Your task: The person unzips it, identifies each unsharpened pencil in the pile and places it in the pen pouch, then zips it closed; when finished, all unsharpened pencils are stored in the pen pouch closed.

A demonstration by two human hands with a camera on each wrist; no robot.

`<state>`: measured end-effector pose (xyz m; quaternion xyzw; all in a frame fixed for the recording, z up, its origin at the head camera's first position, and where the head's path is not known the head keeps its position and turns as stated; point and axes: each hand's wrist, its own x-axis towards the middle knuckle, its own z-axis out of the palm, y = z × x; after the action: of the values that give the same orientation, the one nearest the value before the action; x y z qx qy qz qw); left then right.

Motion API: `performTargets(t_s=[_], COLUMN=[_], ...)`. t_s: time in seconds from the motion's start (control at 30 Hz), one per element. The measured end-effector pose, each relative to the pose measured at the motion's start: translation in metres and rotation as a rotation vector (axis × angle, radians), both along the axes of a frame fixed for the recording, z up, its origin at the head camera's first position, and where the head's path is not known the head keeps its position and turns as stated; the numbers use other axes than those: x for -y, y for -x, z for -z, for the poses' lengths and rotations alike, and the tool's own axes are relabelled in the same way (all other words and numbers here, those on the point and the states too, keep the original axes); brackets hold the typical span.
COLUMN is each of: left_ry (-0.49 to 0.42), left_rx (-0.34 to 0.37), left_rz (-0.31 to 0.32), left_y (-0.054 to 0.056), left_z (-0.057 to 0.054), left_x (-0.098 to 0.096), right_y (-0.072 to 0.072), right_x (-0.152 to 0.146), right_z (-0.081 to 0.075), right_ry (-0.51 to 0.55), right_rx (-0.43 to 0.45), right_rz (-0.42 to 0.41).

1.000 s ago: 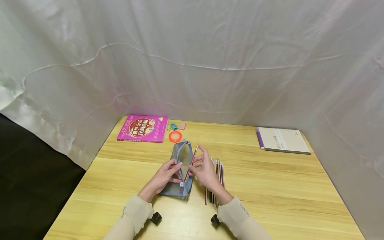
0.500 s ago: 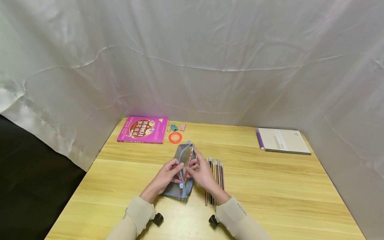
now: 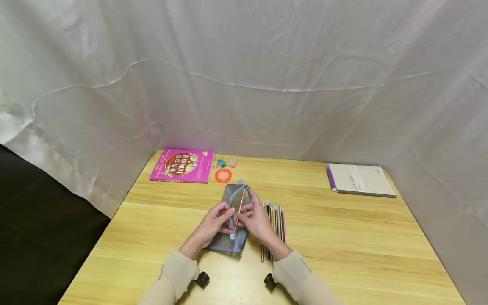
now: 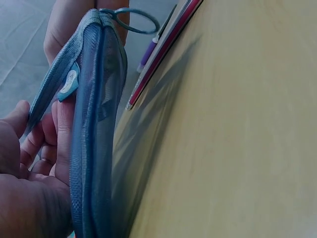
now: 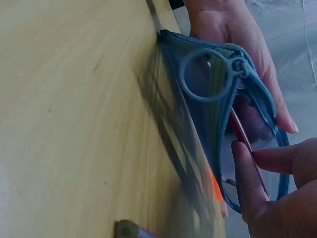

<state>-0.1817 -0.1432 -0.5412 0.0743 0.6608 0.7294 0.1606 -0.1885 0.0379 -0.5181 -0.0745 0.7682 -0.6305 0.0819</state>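
A blue-grey mesh pencil case (image 3: 221, 243) stands tilted on the table in the head view, its zip side gaping. My left hand (image 3: 211, 223) grips the left edge of the opening, thumb on top and fingers inside. Between the fingertips of my right hand (image 3: 260, 221) is a red patterned pencil (image 3: 242, 201), lying lengthwise in the opening. The right wrist view shows this red pencil (image 5: 239, 130) partly inside the case, below the round zip ring (image 5: 185, 74). Beside the right wrist lie several pencils (image 3: 275, 216) in a loose row, partly covered by that arm.
At the back left are a pink book (image 3: 196, 167), a red tape roll (image 3: 217, 176), teal binder clips (image 3: 221, 162) and a pink eraser (image 3: 232, 162). A notebook (image 3: 367, 180) with a purple marker (image 3: 331, 178) beside it lies at the back right of the wooden table.
The red pencil has gone from leaning at the case's right edge to lying within its opening. My right hand moved slightly left and down with it; the left hand keeps its grip.
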Motion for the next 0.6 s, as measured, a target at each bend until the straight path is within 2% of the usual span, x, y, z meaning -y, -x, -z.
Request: performTargets(t_s=[0.2, 0.6], left_ry=[-0.003, 0.024], left_rx=[0.001, -0.006], left_rz=[-0.005, -0.018], left_y=[-0.0005, -0.0003], left_z=[-0.0006, -0.0019], left_x=[-0.0021, -0.0022], right_y=[-0.0006, -0.0007], right_x=[-0.0003, -0.0061], right_z=[0.001, -0.0001], right_ry=[0.021, -0.003], right_rx=[0.012, 0.056], right_rz=[0.007, 0.016])
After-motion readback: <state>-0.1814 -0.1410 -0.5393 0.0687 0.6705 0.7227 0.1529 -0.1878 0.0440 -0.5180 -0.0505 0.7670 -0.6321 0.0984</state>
